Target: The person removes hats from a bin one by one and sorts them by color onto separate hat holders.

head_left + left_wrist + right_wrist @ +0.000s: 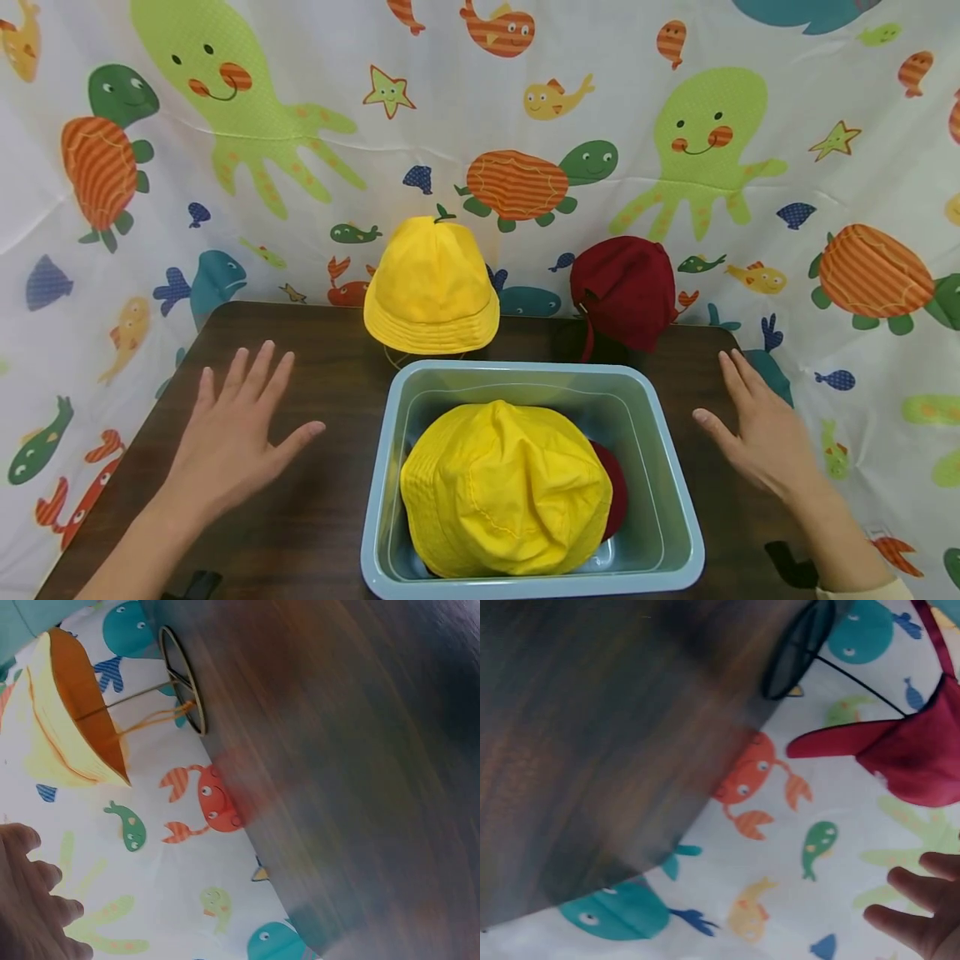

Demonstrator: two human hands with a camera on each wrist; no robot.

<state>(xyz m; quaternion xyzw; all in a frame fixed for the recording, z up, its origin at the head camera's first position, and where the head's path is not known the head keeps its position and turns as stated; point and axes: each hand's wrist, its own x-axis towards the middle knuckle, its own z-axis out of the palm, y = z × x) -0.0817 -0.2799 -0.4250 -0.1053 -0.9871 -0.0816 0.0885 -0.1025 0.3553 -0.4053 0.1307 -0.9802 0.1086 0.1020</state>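
My left hand (232, 429) is spread flat with straight fingers over the table's left side, holding nothing. On the other side, my right hand (761, 425) also has its fingers extended and holds nothing. Between them stands a light blue plastic tub (378, 483). Inside it lies a yellow bucket hat (510, 492), partly covering a dark red cap (613, 492). Behind the tub, another yellow hat (431, 283) sits on a wire stand (187, 682). To its right a dark red cap (622, 292) hangs on a dark stand (799, 649).
The dark wood table (315, 508) carries everything. A white curtain (300, 50) printed with sea animals hangs close behind and beside it. A black strap (791, 565) shows near my right wrist.
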